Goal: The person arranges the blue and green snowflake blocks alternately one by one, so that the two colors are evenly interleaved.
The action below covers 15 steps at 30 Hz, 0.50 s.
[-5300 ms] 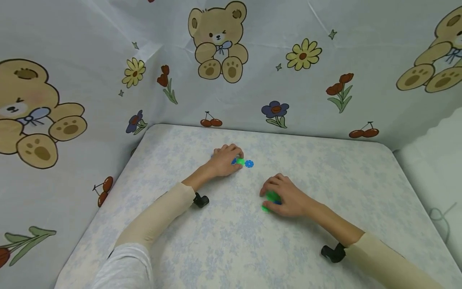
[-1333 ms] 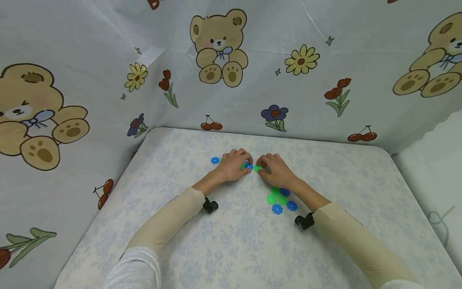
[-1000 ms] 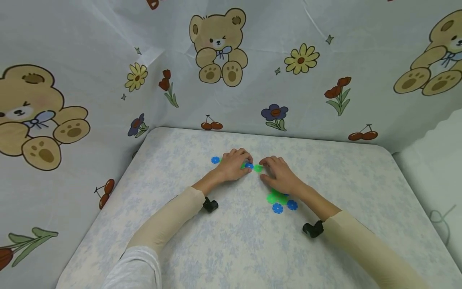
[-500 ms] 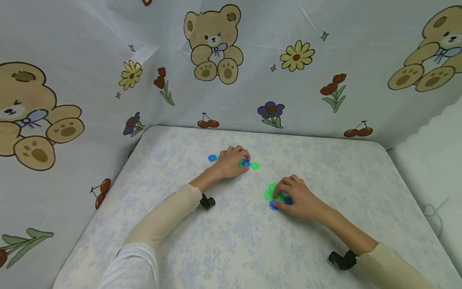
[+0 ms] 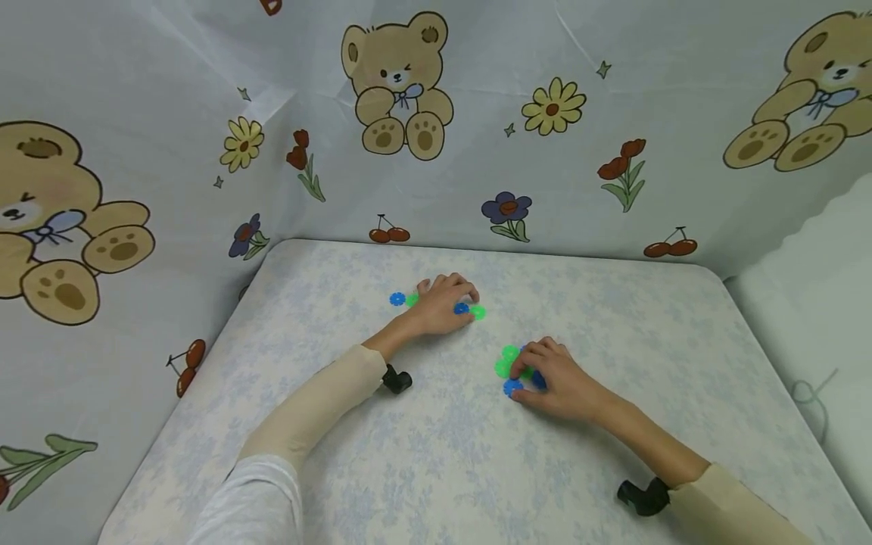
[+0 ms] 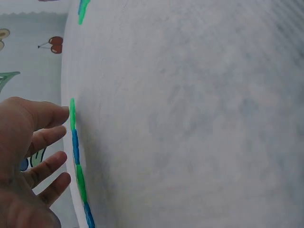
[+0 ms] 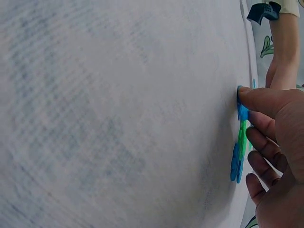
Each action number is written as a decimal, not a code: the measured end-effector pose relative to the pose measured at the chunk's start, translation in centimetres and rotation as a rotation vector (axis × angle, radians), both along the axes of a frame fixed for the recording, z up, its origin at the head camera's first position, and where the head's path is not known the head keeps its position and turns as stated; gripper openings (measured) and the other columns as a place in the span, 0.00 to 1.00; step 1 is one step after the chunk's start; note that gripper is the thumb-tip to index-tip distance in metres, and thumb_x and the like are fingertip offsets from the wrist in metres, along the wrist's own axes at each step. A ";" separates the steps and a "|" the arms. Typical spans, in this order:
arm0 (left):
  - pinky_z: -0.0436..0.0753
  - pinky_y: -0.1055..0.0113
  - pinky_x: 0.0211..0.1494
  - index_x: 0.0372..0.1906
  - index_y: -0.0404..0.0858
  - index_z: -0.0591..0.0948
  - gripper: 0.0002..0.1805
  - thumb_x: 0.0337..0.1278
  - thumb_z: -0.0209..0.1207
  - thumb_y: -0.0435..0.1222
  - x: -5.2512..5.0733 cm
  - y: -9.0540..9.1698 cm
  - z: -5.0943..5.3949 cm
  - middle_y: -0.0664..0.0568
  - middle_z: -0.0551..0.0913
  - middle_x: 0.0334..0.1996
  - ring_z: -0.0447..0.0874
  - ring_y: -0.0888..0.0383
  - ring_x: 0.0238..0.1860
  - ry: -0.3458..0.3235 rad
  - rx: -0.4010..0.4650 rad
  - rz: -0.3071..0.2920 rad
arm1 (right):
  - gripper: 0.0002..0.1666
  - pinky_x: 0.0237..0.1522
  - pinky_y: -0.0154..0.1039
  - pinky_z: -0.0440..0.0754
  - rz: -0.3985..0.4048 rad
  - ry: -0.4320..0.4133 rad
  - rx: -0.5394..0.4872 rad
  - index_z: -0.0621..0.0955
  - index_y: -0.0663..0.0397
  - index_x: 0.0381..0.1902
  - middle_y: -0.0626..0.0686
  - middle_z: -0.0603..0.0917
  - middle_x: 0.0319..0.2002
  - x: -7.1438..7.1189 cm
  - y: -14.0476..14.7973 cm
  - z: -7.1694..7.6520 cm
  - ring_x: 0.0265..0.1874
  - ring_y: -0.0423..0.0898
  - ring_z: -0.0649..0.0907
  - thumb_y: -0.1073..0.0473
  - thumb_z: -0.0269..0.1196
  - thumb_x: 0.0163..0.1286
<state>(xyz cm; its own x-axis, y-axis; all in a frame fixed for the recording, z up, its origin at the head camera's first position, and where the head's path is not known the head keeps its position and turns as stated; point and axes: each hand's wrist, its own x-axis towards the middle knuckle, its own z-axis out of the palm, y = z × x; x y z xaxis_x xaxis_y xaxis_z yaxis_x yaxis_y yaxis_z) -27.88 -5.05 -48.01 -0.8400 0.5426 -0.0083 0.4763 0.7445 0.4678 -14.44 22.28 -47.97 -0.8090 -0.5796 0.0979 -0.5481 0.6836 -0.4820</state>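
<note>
At the left, a row of discs [image 5: 461, 309] lies on the table [image 5: 409, 454], alternating blue and green. A green disc [image 5: 478, 312] has just been added at its right end, where the right hand was about a second ago; as I judge it, the row is one piece longer with its color order kept. The left hand [image 5: 441, 304] covers the middle of the row, fingers loosely spread, the thumb at the edge by the end discs, not clenched on anything. Right of it and nearer the viewer sits the loose cluster of discs [image 5: 502, 369]. The right hand [image 5: 555, 378] has come back here, its thumb and forefinger narrowed in a pinch on a blue disc [image 5: 513, 387] at the cluster's near edge.

Counting left to right: the row shows two blue and two green in the head view; the spacing suggests six in all, the rest hidden. The cluster shows three green and three blue, some partly covered, so more cannot be ruled out.
</note>
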 end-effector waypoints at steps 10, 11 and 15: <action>0.63 0.30 0.74 0.56 0.53 0.85 0.12 0.75 0.67 0.47 0.1 0.8 -0.2 0.54 0.77 0.65 0.74 0.48 0.68 0.040 0.004 -0.009 | 0.11 0.50 0.39 0.77 0.034 -0.038 -0.026 0.84 0.38 0.48 0.35 0.86 0.44 0.5 -1.2 0.2 0.46 0.37 0.73 0.51 0.75 0.72; 0.63 0.29 0.75 0.56 0.53 0.85 0.12 0.75 0.67 0.47 0.1 0.8 -0.2 0.54 0.78 0.65 0.74 0.48 0.68 0.043 0.005 -0.012 | 0.10 0.50 0.38 0.77 0.041 -0.039 -0.026 0.84 0.38 0.48 0.35 0.86 0.44 0.5 -1.3 0.2 0.47 0.37 0.73 0.51 0.74 0.73; 0.63 0.28 0.76 0.57 0.53 0.85 0.12 0.75 0.66 0.47 0.0 0.8 -0.4 0.54 0.78 0.64 0.75 0.48 0.68 0.051 0.000 -0.025 | 0.08 0.53 0.39 0.79 0.069 -0.048 -0.025 0.84 0.38 0.48 0.35 0.87 0.44 0.4 -2.1 0.5 0.49 0.38 0.74 0.51 0.73 0.74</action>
